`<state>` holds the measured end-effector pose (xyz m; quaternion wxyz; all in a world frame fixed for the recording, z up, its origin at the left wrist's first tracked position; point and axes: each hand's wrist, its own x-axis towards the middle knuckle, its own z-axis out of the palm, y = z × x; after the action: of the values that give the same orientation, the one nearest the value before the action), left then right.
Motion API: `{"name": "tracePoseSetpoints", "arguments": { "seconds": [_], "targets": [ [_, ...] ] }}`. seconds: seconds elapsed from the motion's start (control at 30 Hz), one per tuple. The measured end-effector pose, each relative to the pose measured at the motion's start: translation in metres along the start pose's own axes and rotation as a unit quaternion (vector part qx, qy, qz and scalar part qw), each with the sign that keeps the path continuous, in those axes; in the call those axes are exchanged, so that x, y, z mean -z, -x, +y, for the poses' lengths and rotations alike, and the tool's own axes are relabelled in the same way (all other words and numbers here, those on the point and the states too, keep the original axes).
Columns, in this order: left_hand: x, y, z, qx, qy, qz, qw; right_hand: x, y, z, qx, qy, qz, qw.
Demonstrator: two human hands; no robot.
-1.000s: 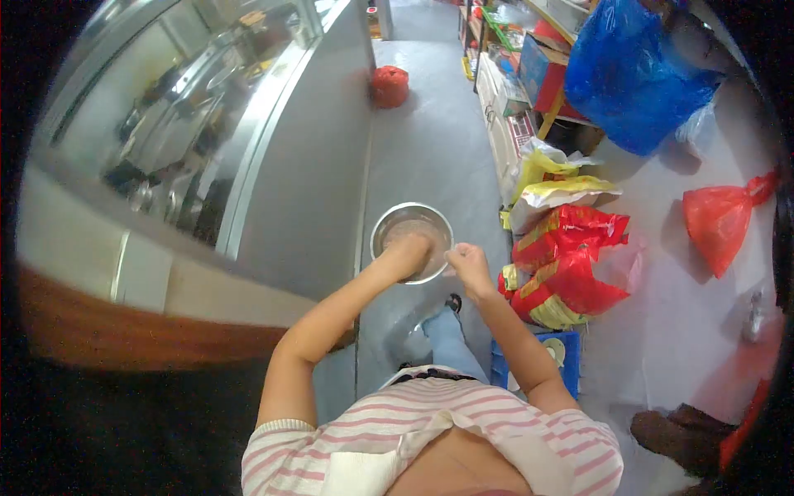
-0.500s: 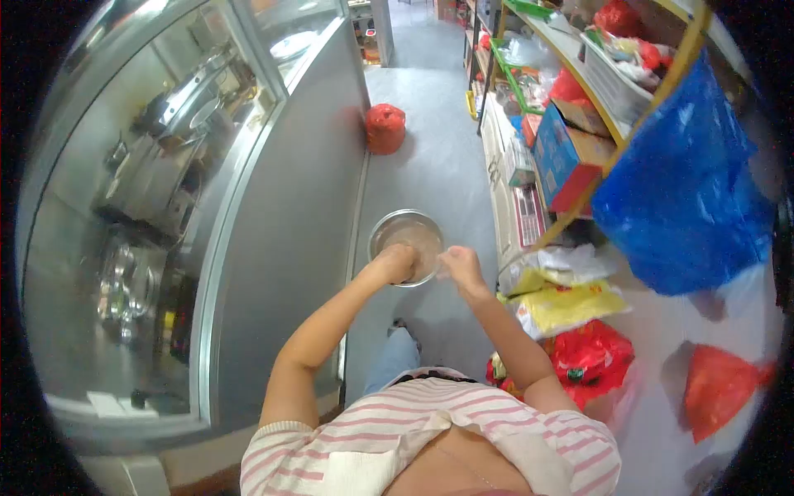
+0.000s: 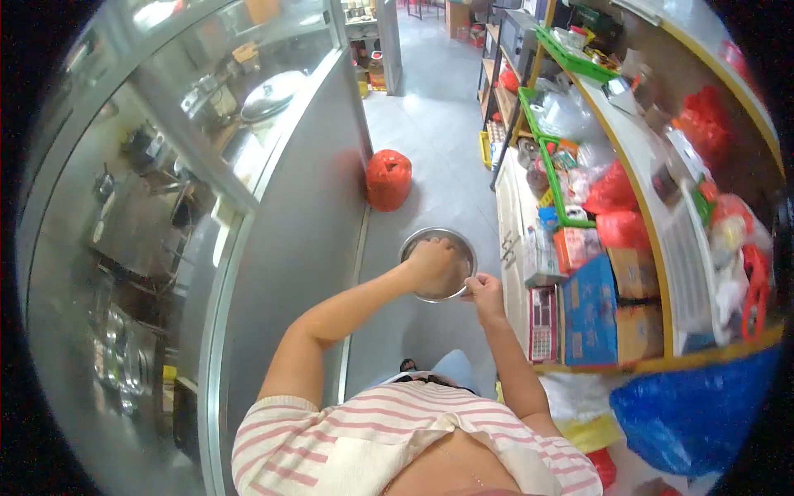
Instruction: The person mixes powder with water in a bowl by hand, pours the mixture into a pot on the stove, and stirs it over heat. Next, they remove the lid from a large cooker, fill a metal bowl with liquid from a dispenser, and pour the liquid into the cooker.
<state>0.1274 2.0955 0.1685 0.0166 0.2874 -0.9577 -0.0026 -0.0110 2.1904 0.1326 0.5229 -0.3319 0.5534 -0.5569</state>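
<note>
I have a round steel bowl (image 3: 437,298) right in front of me, seen against the grey floor (image 3: 447,136), and both my hands are at it. My left hand (image 3: 432,259) reaches in from the left side, its back turned up toward me; whether those fingers are spread or closed on something among the brownish contents, I honestly cannot tell from up here. My right hand (image 3: 485,295) is at the rim on the right, thumb and fingers drawn together in a pinch on the metal edge. Below my arms I see my striped top (image 3: 389,434) and a bit of pale blue trouser leg (image 3: 455,369). On my left runs a grey partition (image 3: 302,198) with glass above it, and near its foot, beyond the bowl, sits a red bag (image 3: 389,180). On my right is a yellow-edged shelf (image 3: 645,364), where a blue-and-brown cardboard box (image 3: 591,306) stands beside a small keypad device (image 3: 542,325); green baskets (image 3: 556,186) sit farther along, and a blue plastic bag (image 3: 695,413) shows past the near edge
</note>
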Motion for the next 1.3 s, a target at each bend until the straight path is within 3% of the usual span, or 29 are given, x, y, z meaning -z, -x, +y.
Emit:
{"name": "tracePoseSetpoints", "arguments": {
  "seconds": [0.07, 0.13, 0.27, 0.37, 0.47, 0.53, 0.6, 0.67, 0.87, 1.07, 1.1, 1.13, 1.3],
  "targets": [
    [-0.003, -0.033, -0.033, 0.019, -0.02, -0.012, 1.0, 0.0, -0.052, -0.004, 0.007, -0.002, 0.003, 1.0],
    [-0.02, -0.068, -0.064, 0.105, -0.047, -0.054, 0.992, 0.002, -0.105, -0.007, 0.006, 0.001, 0.006, 1.0],
    [-0.006, -0.134, -0.116, 0.138, -0.006, -0.128, 0.982, 0.002, -0.201, -0.044, 0.011, 0.011, -0.021, 1.0],
    [-0.016, -0.191, -0.168, 0.124, 0.052, -0.063, 0.989, 0.003, -0.28, -0.066, 0.005, 0.012, -0.031, 0.999],
    [-0.027, -0.243, -0.209, 0.121, 0.111, -0.098, 0.982, -0.002, -0.344, -0.085, 0.009, 0.027, -0.055, 0.998],
    [-0.021, -0.274, -0.237, 0.138, 0.206, 0.006, 0.969, -0.009, -0.394, -0.092, 0.002, 0.042, -0.055, 0.998],
    [-0.018, -0.307, -0.27, 0.159, 0.217, -0.005, 0.963, -0.015, -0.44, -0.097, -0.002, 0.03, -0.065, 0.997],
    [-0.021, -0.34, -0.309, 0.152, 0.196, 0.069, 0.966, -0.022, -0.488, -0.105, -0.002, 0.012, -0.075, 0.997],
    [-0.031, -0.424, -0.43, 0.134, 0.02, 0.093, 0.986, -0.05, -0.615, -0.132, 0.0, 0.052, -0.065, 0.997],
    [-0.03, -0.506, -0.537, 0.223, 0.002, -0.027, 0.974, -0.071, -0.75, -0.159, 0.004, 0.008, -0.061, 0.998],
    [-0.029, -0.519, -0.55, 0.233, 0.036, 0.005, 0.972, -0.074, -0.775, -0.162, 0.01, 0.004, -0.065, 0.998],
    [-0.022, -0.533, -0.564, 0.233, 0.057, -0.05, 0.969, -0.076, -0.798, -0.166, 0.0, 0.016, -0.062, 0.998],
    [-0.004, -0.596, -0.624, 0.205, 0.141, -0.086, 0.965, -0.091, -0.903, -0.177, -0.019, 0.024, -0.086, 0.996]
  ]
}}
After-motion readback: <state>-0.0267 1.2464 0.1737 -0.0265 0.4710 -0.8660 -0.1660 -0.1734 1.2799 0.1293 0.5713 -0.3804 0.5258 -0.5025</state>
